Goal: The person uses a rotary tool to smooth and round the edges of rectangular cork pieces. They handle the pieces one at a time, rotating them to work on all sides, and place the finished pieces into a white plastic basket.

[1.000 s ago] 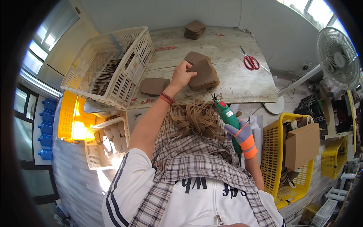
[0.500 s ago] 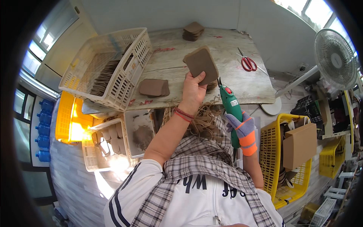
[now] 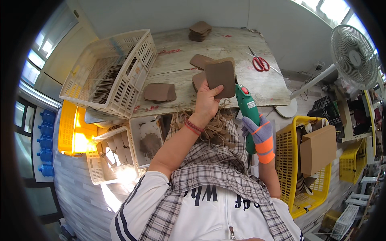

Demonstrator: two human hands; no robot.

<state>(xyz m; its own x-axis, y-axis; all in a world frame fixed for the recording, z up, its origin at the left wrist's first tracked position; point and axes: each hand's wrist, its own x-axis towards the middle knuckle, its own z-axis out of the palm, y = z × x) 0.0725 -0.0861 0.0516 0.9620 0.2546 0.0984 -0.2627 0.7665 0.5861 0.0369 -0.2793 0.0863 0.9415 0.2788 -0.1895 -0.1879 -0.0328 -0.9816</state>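
Note:
A brown rounded square pad [image 3: 221, 77] is pinched in my bare left hand [image 3: 207, 100], thumb on its face; it looks layered along the top edge. My right hand [image 3: 258, 130], in a grey and orange glove, grips a green handheld electric cutter [image 3: 246, 99] with a red button. The cutter's narrow tip is beside the pad's right edge; whether they touch I cannot tell. More brown pads [image 3: 199, 61] lie on the table behind my left hand. A small pile of pads [image 3: 160, 92] sits to the left, and another stack [image 3: 200, 31] stands at the far edge.
A white crate [image 3: 134, 76] holding a row of pads stands on the table's left. Red-handled scissors [image 3: 260, 63] lie at the right. Brown trimmed strips [image 3: 219, 130] heap on my lap. A yellow basket [image 3: 287, 160] with a cardboard box and a fan [image 3: 354, 56] are on the right.
The pad in my left hand has turned more upright and moved slightly right and down, uncovering pads on the table behind it. The cutter stays close by its right edge.

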